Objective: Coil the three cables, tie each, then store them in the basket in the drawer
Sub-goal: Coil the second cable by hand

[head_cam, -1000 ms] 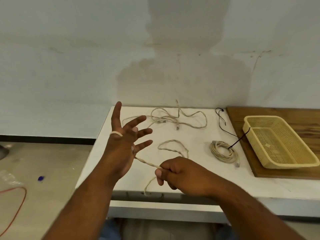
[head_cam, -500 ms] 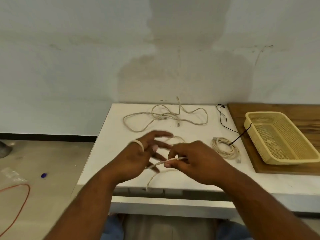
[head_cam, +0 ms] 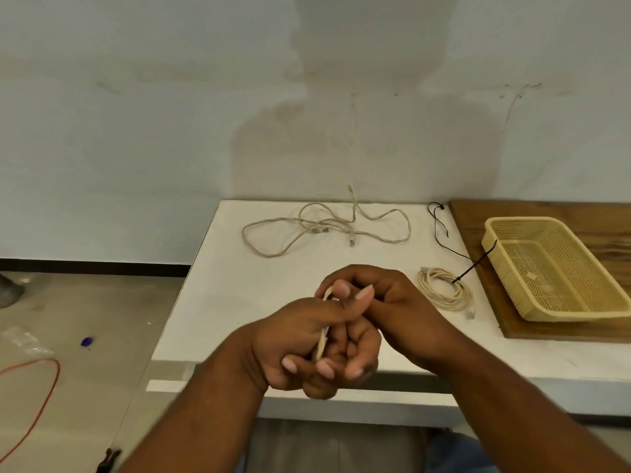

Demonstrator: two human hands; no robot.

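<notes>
Above the table's front edge, my left hand has its fingers curled round a beige cable that loops over them. My right hand lies against it from the right, fingers curled at the top of the loop, where it grips the same cable. Most of that cable is hidden inside the hands. A second beige cable sprawls loose at the back of the white table. A third cable lies coiled and tied with a black string beside the yellow mesh basket.
The basket rests on a wooden board at the table's right. A loose black string lies near the board's left edge. An orange cord and a small blue object lie on the floor to the left.
My left hand went from spread and raised to curled round the cable. My right hand came up to it, and the cable's slack left the table into the hands.
</notes>
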